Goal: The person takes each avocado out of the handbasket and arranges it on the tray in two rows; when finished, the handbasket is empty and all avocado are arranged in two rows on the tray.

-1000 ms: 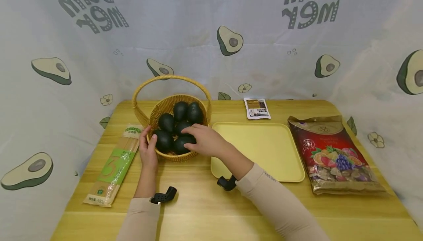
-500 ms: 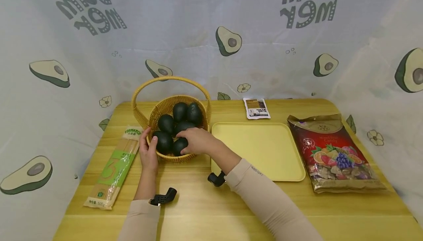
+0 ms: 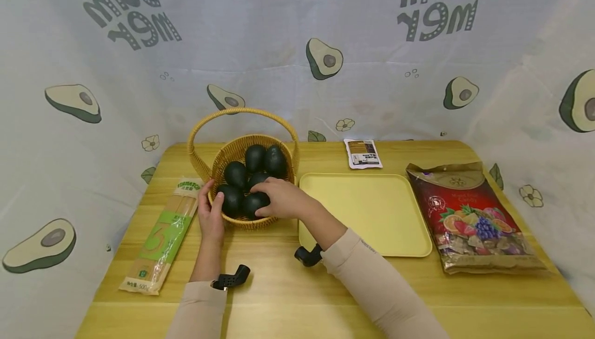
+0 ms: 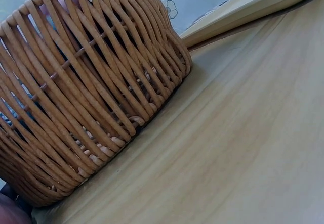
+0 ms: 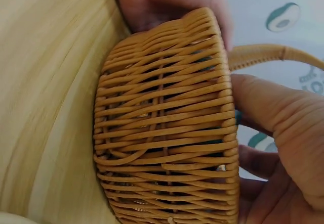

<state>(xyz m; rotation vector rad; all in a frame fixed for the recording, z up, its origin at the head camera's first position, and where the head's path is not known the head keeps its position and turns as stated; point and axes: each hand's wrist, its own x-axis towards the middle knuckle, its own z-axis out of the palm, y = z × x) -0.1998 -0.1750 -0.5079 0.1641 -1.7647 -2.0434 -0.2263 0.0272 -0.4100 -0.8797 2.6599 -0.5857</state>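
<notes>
1. The avocado (image 3: 254, 203) under my right hand (image 3: 281, 199) is dark green, smooth and egg-shaped; it lies at the near rim inside the basket (image 3: 274, 220), touching the other avocados (image 3: 254, 158) piled behind it.
2. I cannot tell which way its long axis runs, since my fingers cover much of it.
3. The basket is round, woven of tan wicker strands with a tall arched handle (image 3: 241, 112); the right wrist view shows the tight horizontal weave of its wall (image 5: 167, 128).
4. My right hand reaches over the basket's near rim, fingers curled round that avocado, forearm slanting away from the basket toward me.
5. My left hand (image 3: 211, 214) rests against the basket's left outer wall, fingers fairly straight, thumb up at the rim.
6. Just left of the basket lies a long, flat noodle packet (image 3: 162, 235) in clear film.
7. Right of the basket sits a smooth yellow tray (image 3: 372, 210); beyond that, a glossy fruit-printed bag (image 3: 469, 220).
</notes>
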